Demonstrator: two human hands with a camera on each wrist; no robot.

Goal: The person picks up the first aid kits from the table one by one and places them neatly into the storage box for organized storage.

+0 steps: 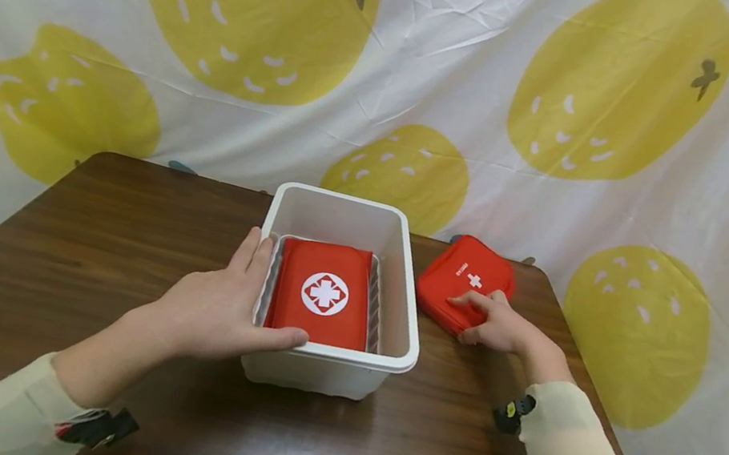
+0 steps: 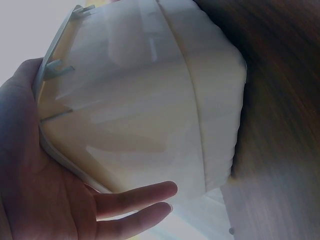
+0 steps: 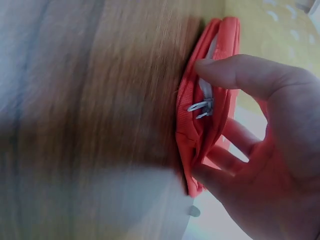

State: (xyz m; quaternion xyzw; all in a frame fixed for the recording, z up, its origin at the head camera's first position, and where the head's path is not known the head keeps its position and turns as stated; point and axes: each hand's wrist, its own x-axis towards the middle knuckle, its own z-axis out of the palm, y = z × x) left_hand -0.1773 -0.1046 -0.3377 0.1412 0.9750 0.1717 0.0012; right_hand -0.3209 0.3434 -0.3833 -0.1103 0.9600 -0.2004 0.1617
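A white plastic bin [image 1: 345, 379] stands on the table. Inside it, a red first-aid pouch [image 1: 325, 294] with a white cross in a circle lies face up in a clear ribbed plastic tray [image 1: 376, 323]. My left hand [image 1: 213, 315] rests at the bin's near left corner, thumb along the front rim and straight fingers against the left side. To the right of the bin lies a second red first-aid pouch [image 1: 447, 275] with a small white cross. My right hand [image 1: 499, 324] grips its near right corner, thumb [image 3: 220, 72] against the zipped side and fingers over the top.
The dark wooden table [image 1: 113, 240] reaches out on both sides of the bin. Behind it hangs a white curtain [image 1: 439, 54] printed with yellow lemons, close to the table's back and right edges. A dark band [image 1: 98, 426] sits at my left sleeve.
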